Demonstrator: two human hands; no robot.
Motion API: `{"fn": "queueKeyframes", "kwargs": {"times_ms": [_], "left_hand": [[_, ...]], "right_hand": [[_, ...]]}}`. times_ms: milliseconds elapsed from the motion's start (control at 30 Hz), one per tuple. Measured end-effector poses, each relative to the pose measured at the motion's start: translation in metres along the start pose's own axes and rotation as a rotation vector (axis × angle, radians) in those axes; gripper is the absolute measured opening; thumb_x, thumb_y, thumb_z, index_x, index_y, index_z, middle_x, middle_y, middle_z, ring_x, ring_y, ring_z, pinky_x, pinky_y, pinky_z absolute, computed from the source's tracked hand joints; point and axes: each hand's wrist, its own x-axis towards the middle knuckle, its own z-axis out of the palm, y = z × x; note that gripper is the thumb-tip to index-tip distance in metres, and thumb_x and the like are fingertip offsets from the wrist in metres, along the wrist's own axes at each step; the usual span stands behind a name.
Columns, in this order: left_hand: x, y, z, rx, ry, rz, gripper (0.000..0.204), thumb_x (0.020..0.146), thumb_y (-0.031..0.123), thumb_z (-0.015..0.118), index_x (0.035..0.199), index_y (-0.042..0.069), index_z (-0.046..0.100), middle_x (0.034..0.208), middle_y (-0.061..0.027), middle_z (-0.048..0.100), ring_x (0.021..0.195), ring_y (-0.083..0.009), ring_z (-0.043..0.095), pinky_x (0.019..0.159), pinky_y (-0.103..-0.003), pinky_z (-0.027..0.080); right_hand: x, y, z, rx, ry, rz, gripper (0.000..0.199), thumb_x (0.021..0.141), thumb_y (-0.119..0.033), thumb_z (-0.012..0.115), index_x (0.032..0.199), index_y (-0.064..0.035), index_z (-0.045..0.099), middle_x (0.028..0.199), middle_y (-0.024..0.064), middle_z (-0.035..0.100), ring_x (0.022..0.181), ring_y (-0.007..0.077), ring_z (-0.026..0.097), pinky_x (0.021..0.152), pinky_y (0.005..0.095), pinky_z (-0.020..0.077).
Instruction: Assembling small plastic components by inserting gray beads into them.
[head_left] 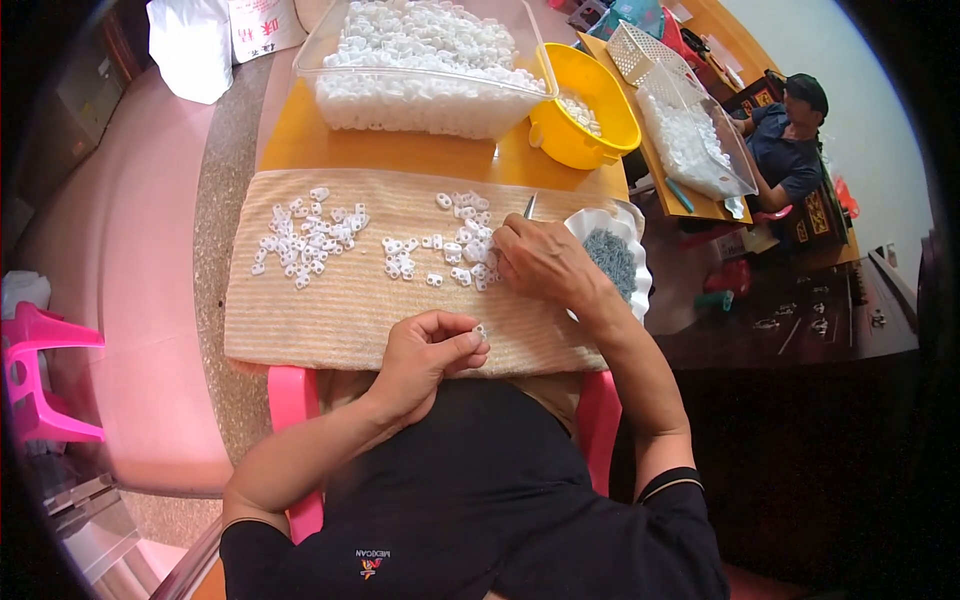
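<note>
Between thumb and fingertips, my left hand [430,350] pinches a small white plastic piece [480,331] just above the towel's near edge. My right hand [545,262] is closed around slim metal tweezers [530,206]; one pointed end sticks out past the knuckles, and the rest is hidden. Its fingers are by the right-hand cluster of white two-holed plastic pieces [468,240]. Beside that wrist stands a white wavy-rimmed dish [640,262] heaped with tiny grey metal parts [607,258]. Further left lies another loose cluster of white pieces [308,238].
A striped beige towel [330,320] covers the near part of the table. Behind it stand a clear bin [425,95] full of white pieces and a yellow basin [565,140]. At another table on the right, a person [790,140] sits near a second bin [690,140]. A pink stool [45,375] stands left.
</note>
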Motion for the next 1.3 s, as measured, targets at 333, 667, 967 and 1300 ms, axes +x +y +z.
{"fn": "queueKeyframes", "kwargs": {"times_ms": [333,667,967,1300], "left_hand": [[0.0,-0.001,0.0,0.0,0.001,-0.001,0.012,0.085,0.003,0.066,0.096,0.0,0.061,0.085,-0.0084,0.065,0.076,-0.014,0.065,0.071,-0.025,0.056],[0.001,0.0,-0.002,0.032,-0.003,-0.015,0.015,0.086,0.005,0.066,0.099,0.002,0.061,0.087,-0.0079,0.066,0.079,-0.0152,0.066,0.072,-0.028,0.057],[0.002,0.0,-0.003,0.009,0.007,-0.009,0.015,0.086,0.005,0.066,0.099,0.002,0.061,0.086,-0.0078,0.066,0.077,-0.0151,0.066,0.072,-0.028,0.057],[0.005,0.0,-0.004,-0.017,0.02,-0.006,0.015,0.087,0.005,0.065,0.101,0.002,0.06,0.087,-0.0085,0.066,0.076,-0.0152,0.066,0.071,-0.026,0.057]], "right_hand": [[-0.014,0.001,-0.003,0.3,0.248,0.04,0.013,0.082,-0.005,0.063,0.095,-0.003,0.062,0.091,0.0155,0.062,0.078,0.0345,0.062,0.069,0.0396,0.0508],[-0.03,-0.009,0.004,0.98,0.252,0.396,0.021,0.091,-0.006,0.06,0.111,0.0006,0.062,0.082,0.0024,0.06,0.071,0.0078,0.058,0.061,0.0241,0.0508],[-0.041,-0.02,0.013,1.404,0.203,0.429,0.027,0.088,-0.003,0.064,0.113,0.0041,0.058,0.086,0.0031,0.061,0.074,0.0082,0.059,0.063,0.0233,0.0532],[-0.061,-0.042,0.014,1.536,0.173,0.511,0.032,0.086,-0.002,0.066,0.116,0.0044,0.058,0.087,0.0046,0.062,0.07,0.0109,0.061,0.064,0.0244,0.0533]]}}
